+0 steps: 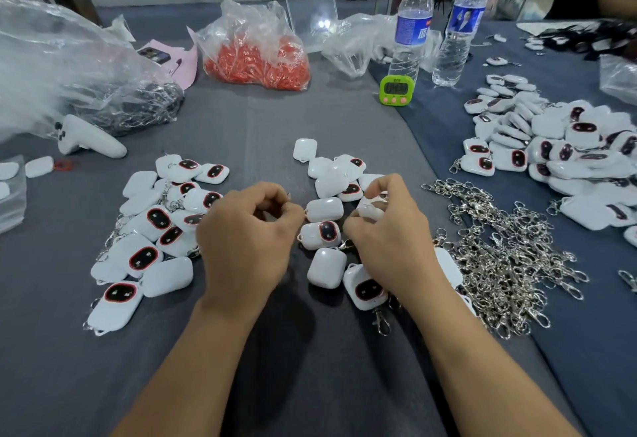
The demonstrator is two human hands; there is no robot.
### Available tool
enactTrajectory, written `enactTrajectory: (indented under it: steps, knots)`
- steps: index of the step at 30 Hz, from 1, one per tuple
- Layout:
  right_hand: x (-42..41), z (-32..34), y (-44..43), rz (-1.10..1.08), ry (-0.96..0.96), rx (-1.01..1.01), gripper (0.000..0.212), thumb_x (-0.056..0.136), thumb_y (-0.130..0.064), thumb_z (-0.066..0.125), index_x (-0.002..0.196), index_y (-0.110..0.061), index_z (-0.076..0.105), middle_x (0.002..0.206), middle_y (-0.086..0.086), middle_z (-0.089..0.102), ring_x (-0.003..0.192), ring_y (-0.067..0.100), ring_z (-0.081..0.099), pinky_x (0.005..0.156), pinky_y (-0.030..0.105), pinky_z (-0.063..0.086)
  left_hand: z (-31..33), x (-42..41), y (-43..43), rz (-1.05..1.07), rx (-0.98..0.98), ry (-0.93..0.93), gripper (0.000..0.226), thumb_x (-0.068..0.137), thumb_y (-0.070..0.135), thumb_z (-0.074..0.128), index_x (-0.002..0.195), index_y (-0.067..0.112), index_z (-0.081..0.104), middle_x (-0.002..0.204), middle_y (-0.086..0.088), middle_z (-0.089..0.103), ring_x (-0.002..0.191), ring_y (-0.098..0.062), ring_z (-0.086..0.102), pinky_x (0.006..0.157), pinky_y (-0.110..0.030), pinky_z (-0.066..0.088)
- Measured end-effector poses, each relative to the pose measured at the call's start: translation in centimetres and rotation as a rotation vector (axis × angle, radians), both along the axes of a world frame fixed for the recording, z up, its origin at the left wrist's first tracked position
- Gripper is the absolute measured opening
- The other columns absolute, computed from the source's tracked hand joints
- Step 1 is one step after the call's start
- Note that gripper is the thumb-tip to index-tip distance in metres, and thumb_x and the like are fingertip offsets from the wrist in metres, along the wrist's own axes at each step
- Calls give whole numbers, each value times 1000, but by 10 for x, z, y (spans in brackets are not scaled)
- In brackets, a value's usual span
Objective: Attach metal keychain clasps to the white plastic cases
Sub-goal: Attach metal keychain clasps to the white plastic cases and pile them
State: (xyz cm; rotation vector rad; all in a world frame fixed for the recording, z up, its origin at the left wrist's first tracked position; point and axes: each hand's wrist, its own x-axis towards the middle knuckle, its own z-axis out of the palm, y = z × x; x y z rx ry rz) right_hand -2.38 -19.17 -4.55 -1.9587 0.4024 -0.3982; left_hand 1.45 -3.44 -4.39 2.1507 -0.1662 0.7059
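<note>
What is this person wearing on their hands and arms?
Nothing that shows: the left hand and right hand carry no gloves, rings or watch; the left forearm and right forearm are bare, with no sleeve in view down to the picture's lower edge.

**Bystanders on my screen**

I see a green timer [395,90] standing at upper centre of the frame. Two clear water bottles [410,23] [458,26] stand upright behind it and to its right. Further left, a clear bag [256,54] holds a heap of orange pieces, and beside it a phone [154,55] lies on a pink sheet [184,64]. A large crumpled plastic bag [69,57] with dark contents fills the upper left. A white controller [88,138] lies just below it on the grey cloth [310,385].
</note>
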Motion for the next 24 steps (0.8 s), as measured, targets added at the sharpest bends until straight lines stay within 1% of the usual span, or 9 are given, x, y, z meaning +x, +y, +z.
enactTrajectory:
  steps: [2, 5, 9, 12, 14, 16, 18, 22, 24]
  knots:
    - [3, -3, -5, -9, 44, 7, 24, 80, -11, 57, 89, -29, 44, 82, -3, 71, 58, 6, 53, 50, 17, 41, -7, 6, 6, 40, 250, -11, 4, 72, 27, 69, 68, 25, 69, 58, 8, 61, 61, -18, 52, 67, -31, 43]
    - [2, -3, -8, -14, 43, -52, 19, 81, -12, 57, 85, -26, 45, 83, -7, 72, 70, 13, 58, 55, 20, 41, -14, 12, 6, 5, 510, 184, 10, 79, 36, 71, 72, 29, 70, 65, 8, 64, 72, -19, 53, 82, -32, 31]
    - [0, 5, -4, 25, -86, -89, 22, 85, -10, 63, 88, -32, 59, 82, -16, 69, 71, 5, 62, 62, 17, 44, -15, 13, 7, -51, 437, 209, 7, 77, 32, 74, 72, 31, 70, 61, 15, 56, 67, -7, 46, 75, -31, 30]
    - [-6, 11, 15, 179, -173, -12, 26, 88, -7, 61, 93, -33, 61, 79, -11, 68, 71, 9, 64, 65, 19, 48, -14, 13, 8, -60, 353, 296, 14, 76, 34, 72, 65, 34, 64, 59, 15, 56, 72, -21, 54, 69, -31, 35]
    - [-10, 9, 30, 324, -147, -122, 22, 91, -15, 61, 96, -36, 57, 79, -10, 65, 72, 9, 60, 63, 19, 46, -14, 16, 12, -58, 301, 346, 21, 76, 39, 72, 60, 30, 62, 55, 11, 58, 68, -24, 56, 60, -31, 34]
    - [-11, 4, 37, 409, -88, -313, 17, 92, -19, 59, 97, -35, 55, 77, -6, 63, 72, 13, 55, 65, 31, 46, -14, 19, 18, -36, 256, 345, 18, 76, 36, 73, 62, 27, 67, 54, 8, 60, 59, -15, 56, 53, -28, 33]
    - [-10, 0, 33, 419, -35, -436, 19, 88, -12, 57, 95, -29, 54, 75, -4, 61, 74, 19, 52, 67, 40, 45, -14, 20, 22, 8, 242, 340, 12, 76, 30, 72, 65, 25, 70, 56, 8, 62, 60, -11, 57, 56, -28, 37]
    - [-10, 1, 16, 283, 36, -510, 24, 77, -17, 57, 99, -29, 58, 69, -12, 58, 74, 22, 54, 60, 34, 38, -14, 16, 19, -38, 292, 313, 5, 78, 27, 73, 73, 26, 73, 62, 10, 64, 70, -18, 58, 71, -34, 47]
    - [-8, 1, 9, 196, 14, -478, 26, 74, -20, 51, 97, -30, 60, 68, -8, 59, 70, 18, 54, 59, 34, 41, -14, 14, 15, -94, 351, 254, 4, 78, 27, 74, 75, 27, 73, 65, 10, 64, 74, -22, 54, 76, -35, 44]
